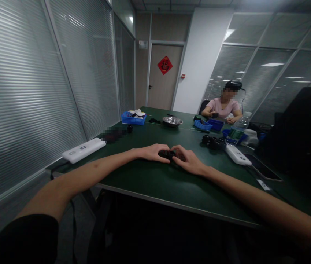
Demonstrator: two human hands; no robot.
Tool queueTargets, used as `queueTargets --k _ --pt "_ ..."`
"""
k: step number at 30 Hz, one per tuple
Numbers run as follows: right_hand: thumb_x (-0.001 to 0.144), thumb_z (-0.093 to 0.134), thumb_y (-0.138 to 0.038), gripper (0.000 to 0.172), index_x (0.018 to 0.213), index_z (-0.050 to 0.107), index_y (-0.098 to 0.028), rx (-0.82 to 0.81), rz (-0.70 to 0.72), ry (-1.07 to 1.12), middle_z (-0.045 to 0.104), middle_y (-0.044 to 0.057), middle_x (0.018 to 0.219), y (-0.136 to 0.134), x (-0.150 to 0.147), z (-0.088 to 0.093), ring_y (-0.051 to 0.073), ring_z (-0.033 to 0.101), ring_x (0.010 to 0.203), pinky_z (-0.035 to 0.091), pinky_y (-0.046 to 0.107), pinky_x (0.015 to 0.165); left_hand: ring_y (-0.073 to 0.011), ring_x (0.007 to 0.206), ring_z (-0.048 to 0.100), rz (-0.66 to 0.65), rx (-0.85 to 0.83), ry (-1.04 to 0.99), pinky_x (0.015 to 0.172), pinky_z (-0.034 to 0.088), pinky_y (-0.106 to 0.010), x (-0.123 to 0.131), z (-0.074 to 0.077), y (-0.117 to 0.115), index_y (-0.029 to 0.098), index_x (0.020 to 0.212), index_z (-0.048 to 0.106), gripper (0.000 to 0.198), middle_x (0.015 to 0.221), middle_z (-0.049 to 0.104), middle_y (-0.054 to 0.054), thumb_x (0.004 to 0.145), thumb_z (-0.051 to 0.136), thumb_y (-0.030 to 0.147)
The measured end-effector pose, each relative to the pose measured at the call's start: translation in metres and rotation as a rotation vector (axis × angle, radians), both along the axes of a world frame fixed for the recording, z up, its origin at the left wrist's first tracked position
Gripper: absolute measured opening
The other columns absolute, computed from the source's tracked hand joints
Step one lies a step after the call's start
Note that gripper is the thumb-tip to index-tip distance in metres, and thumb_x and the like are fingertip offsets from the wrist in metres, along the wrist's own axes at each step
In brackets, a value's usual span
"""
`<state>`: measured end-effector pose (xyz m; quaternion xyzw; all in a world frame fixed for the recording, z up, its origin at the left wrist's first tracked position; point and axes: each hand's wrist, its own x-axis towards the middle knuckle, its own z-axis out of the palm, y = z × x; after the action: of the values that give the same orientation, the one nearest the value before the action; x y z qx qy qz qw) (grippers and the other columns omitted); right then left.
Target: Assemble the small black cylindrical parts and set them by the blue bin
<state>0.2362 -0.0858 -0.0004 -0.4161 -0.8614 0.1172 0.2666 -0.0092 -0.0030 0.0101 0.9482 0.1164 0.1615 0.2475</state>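
hands [153, 151] gripping dark object [164, 154] over green tabletop [141, 179]; slatted blinds [89, 66] left; pale door [159, 91] beyond

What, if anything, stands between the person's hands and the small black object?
Nothing visible: the left hand and right hand both hold the small black object. The metal bowl stands beyond them, farther back on the green table.

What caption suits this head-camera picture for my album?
Left-hand grip and right-hand grip on a small black object, green table beneath, metal bowl beyond.
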Motion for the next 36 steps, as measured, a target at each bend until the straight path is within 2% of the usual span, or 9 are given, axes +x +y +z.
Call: queueTargets --k 4,11,17,23,32,36 --pt "0.102 0.054 -0.038 0.032 0.131 0.054 -0.023 0.007 0.029 0.003 0.062 -0.002 0.078 -0.0007 0.0009 0.0011 0.016 0.057 0.066 0.042 0.028 0.064 -0.0212 0.098 0.058 0.012 -0.003 0.012 0.087 0.044 -0.033 0.0004 0.0022 -0.0013 0.017 0.111 0.065 0.045 0.106 0.061 -0.006 0.090 0.069 0.056" --pt "0.100 0.058 -0.047 0.035 0.124 0.053 -0.022 -0.017 -0.005 0.040 0.061 -0.003 0.074 -0.0028 -0.0018 0.0019 0.016 0.056 0.063 0.041 0.027 0.060 -0.0219 0.100 0.058 0.007 -0.007 0.009 0.089 0.044 -0.033 0.0002 0.0027 -0.0017 0.017 0.111 0.066 0.044 0.109 0.062 -0.007 0.090 0.070 0.055" --pt "0.102 0.054 -0.041 0.034 0.130 0.054 -0.022 -0.013 0.027 0.024 0.061 -0.002 0.076 -0.0025 -0.0002 0.0024 0.015 0.056 0.065 0.041 0.027 0.062 -0.0214 0.097 0.058 0.014 0.002 0.005 0.087 0.044 -0.033 -0.0002 0.0002 0.0003 0.017 0.110 0.066 0.045 0.106 0.062 -0.006 0.090 0.069 0.057" --pt "0.099 0.060 -0.047 0.038 0.127 0.054 -0.022 -0.014 -0.013 0.028 0.061 -0.003 0.075 -0.0012 -0.0005 -0.0003 0.016 0.057 0.064 0.041 0.028 0.061 -0.0216 0.098 0.058 0.004 0.002 -0.011 0.088 0.044 -0.033 0.0012 -0.0034 0.0032 0.017 0.110 0.066 0.043 0.106 0.062 -0.006 0.089 0.071 0.054" --pt "0.102 0.055 -0.040 0.035 0.133 0.053 -0.023 -0.009 0.027 0.011 0.060 -0.003 0.075 -0.0034 0.0000 0.0028 0.016 0.056 0.064 0.041 0.028 0.062 -0.0209 0.097 0.058 0.010 0.009 0.010 0.087 0.043 -0.032 -0.0003 0.0012 0.0000 0.017 0.111 0.065 0.045 0.106 0.060 -0.006 0.091 0.068 0.057" --pt "0.099 0.061 -0.047 0.036 0.124 0.054 -0.021 -0.024 -0.014 0.036 0.061 -0.003 0.074 -0.0036 -0.0021 0.0035 0.016 0.057 0.065 0.042 0.028 0.061 -0.0204 0.096 0.057 -0.008 0.005 -0.006 0.086 0.043 -0.032 0.0001 -0.0003 0.0014 0.016 0.107 0.064 0.043 0.105 0.060 -0.006 0.090 0.069 0.056"
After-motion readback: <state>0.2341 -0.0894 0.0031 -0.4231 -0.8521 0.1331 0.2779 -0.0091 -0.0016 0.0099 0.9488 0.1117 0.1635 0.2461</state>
